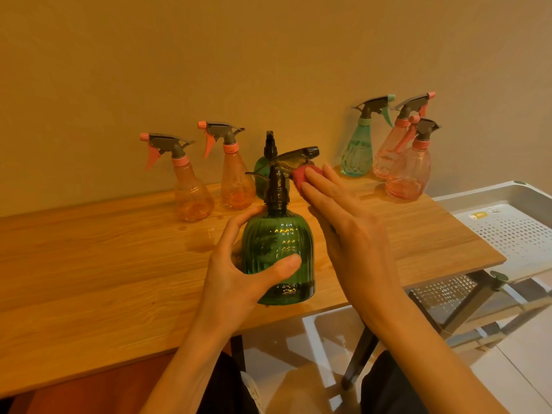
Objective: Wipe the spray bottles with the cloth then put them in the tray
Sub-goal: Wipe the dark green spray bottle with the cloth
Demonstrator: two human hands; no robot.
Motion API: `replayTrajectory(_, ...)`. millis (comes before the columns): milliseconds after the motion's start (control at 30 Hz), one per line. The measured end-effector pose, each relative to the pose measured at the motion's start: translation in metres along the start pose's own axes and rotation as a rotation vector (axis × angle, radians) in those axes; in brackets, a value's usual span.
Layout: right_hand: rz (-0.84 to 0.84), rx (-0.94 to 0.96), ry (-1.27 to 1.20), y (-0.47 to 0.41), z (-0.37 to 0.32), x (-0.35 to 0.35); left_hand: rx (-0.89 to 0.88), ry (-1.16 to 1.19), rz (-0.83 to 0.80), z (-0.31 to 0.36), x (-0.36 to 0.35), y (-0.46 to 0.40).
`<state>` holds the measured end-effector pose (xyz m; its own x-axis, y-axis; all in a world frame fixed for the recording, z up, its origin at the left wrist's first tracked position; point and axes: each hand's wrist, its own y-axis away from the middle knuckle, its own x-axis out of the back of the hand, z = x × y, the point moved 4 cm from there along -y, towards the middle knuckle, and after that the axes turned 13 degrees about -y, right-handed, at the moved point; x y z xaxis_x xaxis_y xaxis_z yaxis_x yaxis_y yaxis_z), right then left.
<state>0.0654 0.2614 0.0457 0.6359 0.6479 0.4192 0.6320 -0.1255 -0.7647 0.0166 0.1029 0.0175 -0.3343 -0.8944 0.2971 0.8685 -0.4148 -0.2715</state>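
My left hand (pixel 239 273) grips a dark green ribbed spray bottle (pixel 277 249) by its body, lifted above the wooden table (pixel 104 264) near its front edge. My right hand (pixel 343 225) presses a red cloth (pixel 301 174) with straight fingers against the underside of the bottle's dark trigger head (pixel 295 159). A white perforated tray (pixel 513 231) sits to the right of the table with no bottle in the part I see.
By the wall stand two pink spray bottles (pixel 191 189) and a second green one (pixel 263 174), half hidden behind the held bottle. At the back right stand a teal bottle (pixel 358 150) and two more pink bottles (pixel 409 171).
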Motion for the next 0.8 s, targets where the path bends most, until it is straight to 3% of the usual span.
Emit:
replayTrajectory(467,-0.002,-0.032,0.007,0.016,0.007,0.007,0.027,0.003,0.005,-0.002,0.004,-0.003)
replayTrajectory(600,0.095,-0.018,-0.065,0.005,-0.006,0.016,-0.017,-0.054,-0.022,0.002,0.001,0.000)
replayTrajectory(800,0.067,0.039,0.026,-0.015,-0.004,0.012,-0.067,-0.071,-0.041,0.004,-0.004,0.005)
